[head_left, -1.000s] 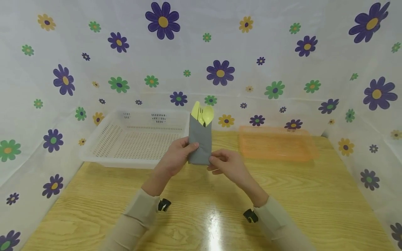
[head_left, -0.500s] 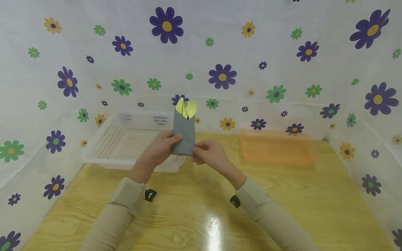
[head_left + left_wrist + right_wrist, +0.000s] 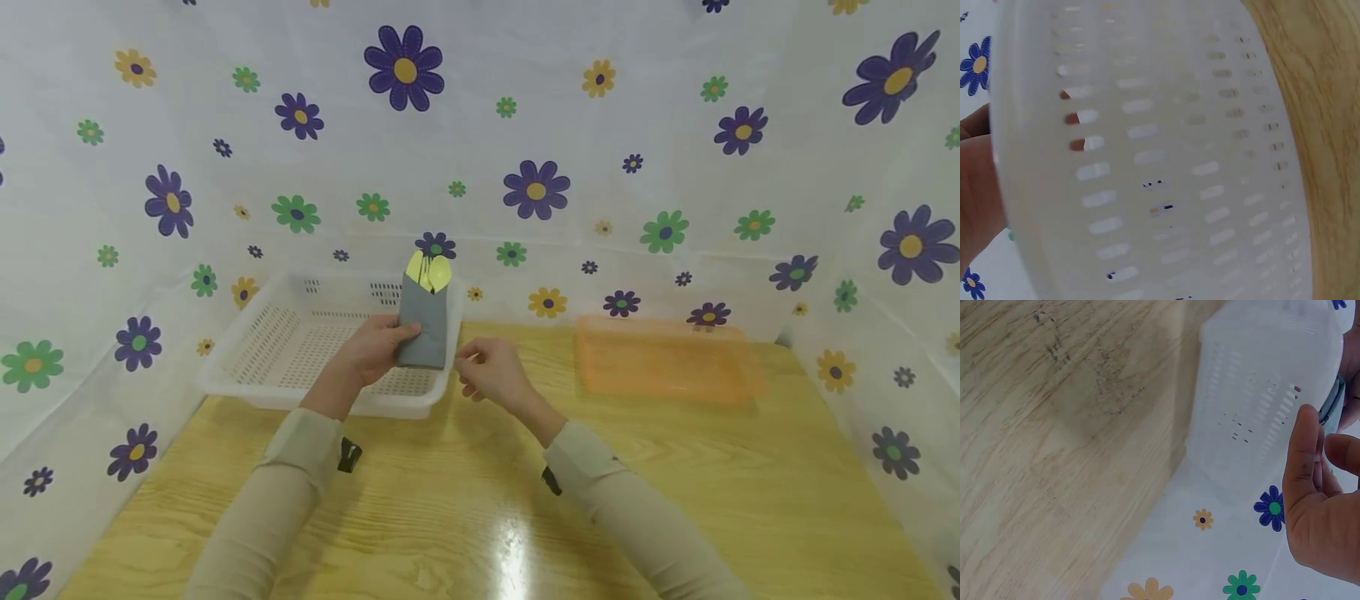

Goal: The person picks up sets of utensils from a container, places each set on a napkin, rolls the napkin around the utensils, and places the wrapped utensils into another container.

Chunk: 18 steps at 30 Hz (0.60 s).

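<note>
My left hand (image 3: 372,347) grips a grey cutlery pouch (image 3: 425,330), thumb across its front, over the right end of the white perforated basket (image 3: 337,403). From the pouch's top stick out a yellow knife (image 3: 413,266), a yellow fork (image 3: 426,273) and a yellow spoon (image 3: 441,272), their lower parts hidden inside. My right hand (image 3: 492,372) hovers just right of the pouch, apart from it, fingers loosely curled around nothing. In the left wrist view the basket wall (image 3: 1122,181) covers most of the picture, with part of my left hand (image 3: 977,187) behind it.
An orange basket (image 3: 667,388) stands at the back right of the wooden table (image 3: 465,500). White flower-print sheeting (image 3: 480,117) encloses the back and both sides. The white basket's rim rises between the table and the pouch.
The pouch has moved left in my left hand, from beside the white basket to over its right end. My right hand followed leftward and has let go of the pouch's lower corner.
</note>
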{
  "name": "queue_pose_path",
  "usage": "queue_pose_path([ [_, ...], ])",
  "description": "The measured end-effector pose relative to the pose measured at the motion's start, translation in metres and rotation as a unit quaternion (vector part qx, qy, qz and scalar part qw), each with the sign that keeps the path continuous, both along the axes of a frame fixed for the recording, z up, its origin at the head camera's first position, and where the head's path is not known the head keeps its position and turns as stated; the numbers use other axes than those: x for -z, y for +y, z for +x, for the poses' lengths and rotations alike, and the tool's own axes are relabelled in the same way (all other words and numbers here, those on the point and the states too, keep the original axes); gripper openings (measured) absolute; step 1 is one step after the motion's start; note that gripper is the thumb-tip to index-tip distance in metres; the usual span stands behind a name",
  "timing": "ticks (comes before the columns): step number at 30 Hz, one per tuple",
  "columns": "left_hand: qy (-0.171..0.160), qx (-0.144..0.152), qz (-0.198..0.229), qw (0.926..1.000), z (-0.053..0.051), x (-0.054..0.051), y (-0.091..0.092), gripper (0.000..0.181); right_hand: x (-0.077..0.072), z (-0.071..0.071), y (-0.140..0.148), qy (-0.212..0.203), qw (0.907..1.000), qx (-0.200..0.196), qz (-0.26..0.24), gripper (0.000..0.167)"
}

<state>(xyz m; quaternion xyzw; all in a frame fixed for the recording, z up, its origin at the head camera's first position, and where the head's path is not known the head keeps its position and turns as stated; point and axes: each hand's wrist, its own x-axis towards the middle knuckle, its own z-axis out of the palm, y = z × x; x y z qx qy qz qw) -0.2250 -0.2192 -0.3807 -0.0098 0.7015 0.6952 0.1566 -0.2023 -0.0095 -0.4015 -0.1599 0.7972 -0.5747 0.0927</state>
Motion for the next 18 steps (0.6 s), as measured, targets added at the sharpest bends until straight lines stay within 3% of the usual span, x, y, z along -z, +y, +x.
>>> queue_pose_path([
  [9,-0.024,-0.005,0.014,0.9996,-0.012,0.017,-0.018,0.053,0.011,0.003,-0.01,0.029,0.9993,-0.02,0.01,0.02],
  [15,-0.04,-0.018,-0.038,0.9983,-0.019,0.027,-0.024,0.053,0.014,0.008,-0.016,0.05,0.9976,-0.029,0.038,0.026],
  [18,-0.05,-0.021,-0.09,0.9944,-0.022,0.031,-0.025,0.053,0.014,0.009,-0.02,0.06,0.996,-0.032,0.057,0.027],
])
